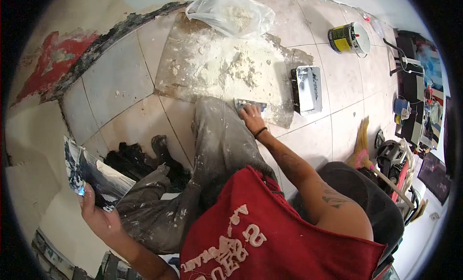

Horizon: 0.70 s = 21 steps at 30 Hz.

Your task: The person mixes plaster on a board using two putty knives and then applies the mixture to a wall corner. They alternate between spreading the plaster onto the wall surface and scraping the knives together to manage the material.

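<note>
My left hand grips the lower edge of a flat, plaster-smeared plate, tilted beside my knee, with a white layer spread across part of it. Further forward, my right hand is closed over a blue-grey scraper. That scraper is down at the near edge of a floor sheet covered in pale powder and crumbs. My fingers hide much of its blade and handle. To the right of the sheet, partly over its edge, is a white tray with dark smears inside.
A clear plastic bag with pale powder lies at the sheet's far edge. Beyond the tray, a paint bucket stands on the tiles. A broom and a black chair are on my right. A damaged wall borders the left.
</note>
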Available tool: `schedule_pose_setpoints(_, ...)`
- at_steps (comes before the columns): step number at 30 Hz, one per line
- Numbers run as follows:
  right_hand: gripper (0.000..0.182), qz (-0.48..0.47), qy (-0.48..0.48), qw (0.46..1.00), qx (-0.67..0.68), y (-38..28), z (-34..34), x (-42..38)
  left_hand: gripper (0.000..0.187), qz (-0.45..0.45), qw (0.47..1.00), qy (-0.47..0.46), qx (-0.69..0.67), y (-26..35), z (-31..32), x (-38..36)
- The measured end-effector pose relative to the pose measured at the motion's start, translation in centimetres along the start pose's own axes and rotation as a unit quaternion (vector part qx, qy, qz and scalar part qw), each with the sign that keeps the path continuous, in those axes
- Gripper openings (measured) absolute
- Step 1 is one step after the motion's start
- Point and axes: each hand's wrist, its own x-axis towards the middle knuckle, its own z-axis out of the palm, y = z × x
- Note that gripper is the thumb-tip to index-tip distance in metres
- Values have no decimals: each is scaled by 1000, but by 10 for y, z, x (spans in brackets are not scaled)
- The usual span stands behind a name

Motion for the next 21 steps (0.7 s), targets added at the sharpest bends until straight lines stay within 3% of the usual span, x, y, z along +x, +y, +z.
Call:
schedule_pose_setpoints(4,17,2,6,998,-69,0,28,6,35,-10,1000,-4,-2,-1,2,1)
schedule_pose_setpoints(5,18,35,-8,997,-65,0,33,15,35,-12,1000,-2,0,0,0,3)
schedule_pose_setpoints(7,20,101,51,992,-46,1,17,45,35,-18,1000,1,0,-2,-6,7)
schedule_pose_setpoints(10,26,224,-6,975,4,3,-6,78,35,2,1000,-24,12,-3,-4,8)
schedule_pose_setpoints(13,28,265,-26,954,140,25,-40,89,34,-5,1000,-19,2,-3,-6,9)
schedule_pose_setpoints(14,27,219,2,965,148,31,-50,89,34,-5,1000,-11,0,-2,-8,9)
schedule_pose_setpoints(17,23,168,-69,968,173,31,-47,97,35,-10,1000,0,2,-2,-10,7)
schedule_pose_setpoints(19,21,91,-65,983,149,11,-27,107,34,-11,1000,-5,8,-1,-4,6)
schedule_pose_setpoints(21,23,151,-126,975,107,2,-26,118,34,-9,999,-22,23,-3,-6,9)
